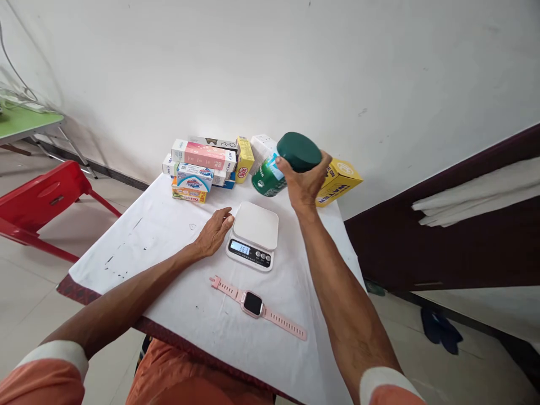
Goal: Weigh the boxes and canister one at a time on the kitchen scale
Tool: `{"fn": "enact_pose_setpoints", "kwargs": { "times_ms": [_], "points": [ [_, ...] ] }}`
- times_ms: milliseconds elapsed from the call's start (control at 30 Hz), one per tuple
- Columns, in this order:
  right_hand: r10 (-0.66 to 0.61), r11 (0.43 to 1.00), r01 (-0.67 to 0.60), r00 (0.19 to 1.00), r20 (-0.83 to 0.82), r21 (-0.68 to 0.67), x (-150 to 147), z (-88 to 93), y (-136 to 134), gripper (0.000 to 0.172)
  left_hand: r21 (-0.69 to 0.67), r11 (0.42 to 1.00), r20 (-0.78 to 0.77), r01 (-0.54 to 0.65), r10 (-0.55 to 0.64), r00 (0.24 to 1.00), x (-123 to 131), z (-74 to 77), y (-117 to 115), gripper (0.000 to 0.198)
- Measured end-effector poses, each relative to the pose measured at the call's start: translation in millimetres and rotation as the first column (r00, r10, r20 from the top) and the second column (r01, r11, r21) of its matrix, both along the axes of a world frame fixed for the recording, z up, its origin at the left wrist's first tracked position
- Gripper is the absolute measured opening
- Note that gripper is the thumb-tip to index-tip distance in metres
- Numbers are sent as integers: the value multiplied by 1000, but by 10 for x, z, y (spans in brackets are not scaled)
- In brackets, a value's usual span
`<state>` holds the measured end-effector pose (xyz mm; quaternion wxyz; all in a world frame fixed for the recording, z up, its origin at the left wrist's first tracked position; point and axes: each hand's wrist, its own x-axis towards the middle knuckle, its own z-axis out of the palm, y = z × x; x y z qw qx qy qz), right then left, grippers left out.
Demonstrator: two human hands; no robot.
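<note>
Green lidded cylindrical can (292, 153), tilted behind the white square-topped digital scale (255, 225); from my remote post I see the right hand (306, 183) curled around the can, likely for steady grip; the scale's display (240, 248) faces my view, presumably for reading; the left hand (214, 231), empty, fingers loosely extended, lies beside the scale, contact unclear

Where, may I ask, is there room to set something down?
White cloth lies bare between the left forearm and the multicoloured cardboard boxes, and between the pink square watch and the near table edge. The back is crowded: boxes, plus a green cylindrical canister in the right hand.
</note>
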<state>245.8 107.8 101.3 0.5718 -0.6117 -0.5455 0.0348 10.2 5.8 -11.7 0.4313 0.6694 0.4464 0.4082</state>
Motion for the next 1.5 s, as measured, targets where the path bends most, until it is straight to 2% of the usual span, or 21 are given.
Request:
{"fn": "enact_pose_setpoints", "kwargs": {
  "times_ms": [67, 133, 233, 333, 733, 933, 1000, 1067, 1133, 1200, 1267, 1333, 1400, 1500],
  "points": [
    [35, 999, -36, 999, 26, 13, 56, 144, -225, 82, -6, 1000, -3, -1, 1, 1000, -4, 9, -5, 88],
    [83, 996, -83, 996, 28, 12, 77, 211, -463, 79, -6, 1000, -5, -2, 2, 1000, -9, 6, -5, 88],
    [133, 991, -133, 991, -1, -15, 51, 180, -770, 81, 3, 1000, 0, -13, 13, 1000, -15, -17, 5, 86],
    [154, 987, -156, 987, -40, -41, 1, 85, -957, 85, 17, 999, 8, -28, 27, 1000, -19, -43, 16, 78],
    [206, 973, -214, 974, -99, -82, -79, -162, -1065, 88, 25, 999, 13, -43, 43, 999, -25, -83, 40, 73],
    [314, 938, -332, 935, -166, -100, -9, -216, -1159, 100, 20, 999, 6, -40, 40, 999, -26, -71, 31, 74],
    [344, 924, -371, 912, -223, -91, 42, -288, -1207, 98, 27, 999, 7, -47, 47, 999, -33, -61, 26, 72],
    [312, 934, -351, 893, -323, -69, 121, -419, -1255, 86, 27, 999, 5, -45, 45, 999, -39, -54, 24, 70],
    [197, 965, -254, 873, -446, -71, 223, -603, -1293, 71, 24, 999, 3, -43, 42, 999, -40, -51, 26, 70],
    [57, 983, -140, 848, -528, -118, 336, -812, -1312, 65, 24, 999, 2, -47, 47, 999, -37, -50, 30, 70],
    [-34, 985, -67, 833, -552, -161, 438, -1007, -1313, 63, 23, 998, 2, -52, 51, 999, -34, -48, 33, 71],
    [-64, 984, -40, 828, -557, -173, 508, -1153, -1303, 61, 19, 999, -3, -51, 51, 999, -35, -42, 33, 73],
    [-67, 984, -35, 839, -541, -176, 540, -1237, -1294, 58, 16, 999, -9, -46, 46, 999, -39, -32, 31, 74],
    [-69, 982, -29, 866, -495, -187, 539, -1271, -1296, 55, 11, 999, -13, -39, 39, 999, -45, -10, 26, 72]
  ]
}}
